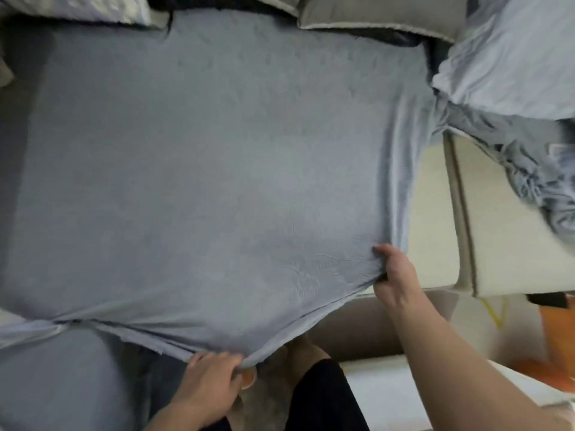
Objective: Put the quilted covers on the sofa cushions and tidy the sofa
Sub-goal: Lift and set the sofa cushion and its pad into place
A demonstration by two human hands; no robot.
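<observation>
We are gripping the quilted cover (217, 169) over the sofa cushion: left hand (208, 384) clutching its near hem, right hand (395, 275) pinching its corner.

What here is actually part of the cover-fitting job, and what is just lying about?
Part of the job:
- blue-grey quilted cover, stretched over the seat cushion
- left hand, gripping its front edge
- right hand, gripping its corner
- bare cream cushion, not yet covered

Lying about:
- grey pillows
- crumpled pale blue fabric
- orange object
</observation>
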